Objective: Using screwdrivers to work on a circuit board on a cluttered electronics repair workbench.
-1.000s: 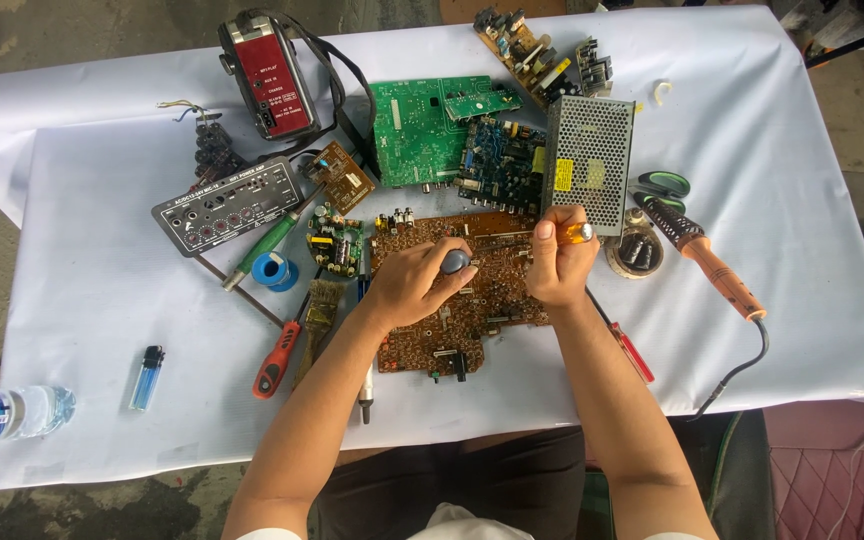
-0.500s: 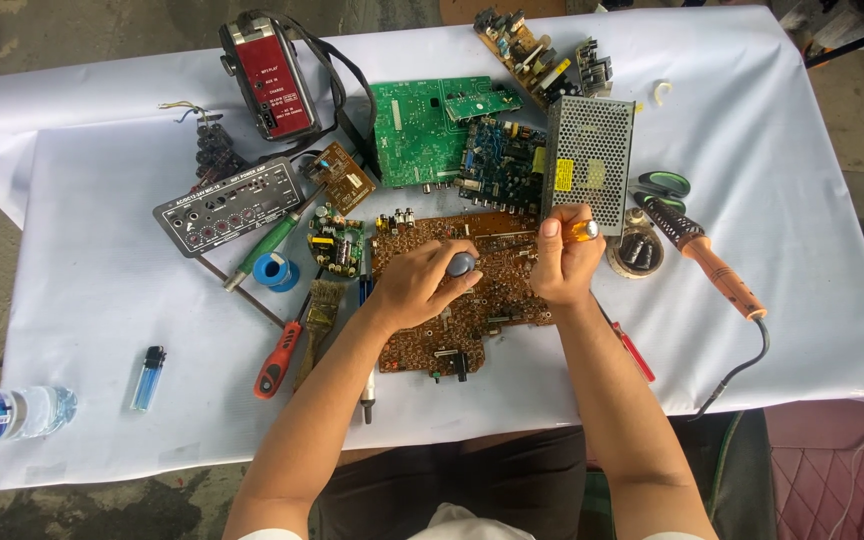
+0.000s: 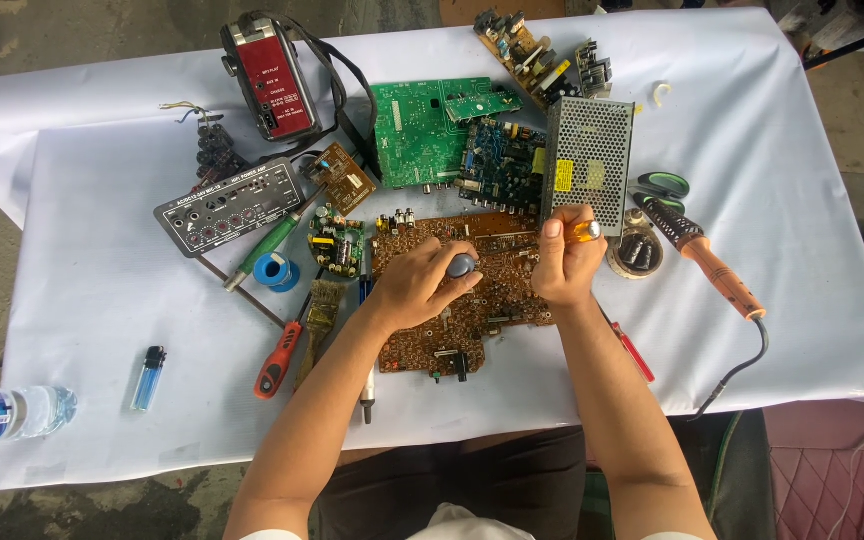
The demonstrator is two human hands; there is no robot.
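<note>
A large brown circuit board (image 3: 472, 320) lies on the white cloth in front of me. My left hand (image 3: 417, 283) rests on it, fingers closed around a tool with a rounded grey end (image 3: 461, 265). My right hand (image 3: 567, 265) sits over the board's right edge and grips a small yellow-orange handled tool (image 3: 586, 231), likely a screwdriver. The tips of both tools are hidden by my hands.
A soldering iron (image 3: 707, 265) with an orange handle lies right, beside a silver mesh power supply (image 3: 589, 160). Green boards (image 3: 422, 130), a red meter (image 3: 272, 85), a grey panel (image 3: 227, 205), a solder spool (image 3: 274, 271), a red screwdriver (image 3: 280, 358), a blue lighter (image 3: 148, 377) and a water bottle (image 3: 7, 412) surround the work.
My right hand has shifted slightly on the board's right edge, tilting the yellow tool. My left hand stays in place over the board.
</note>
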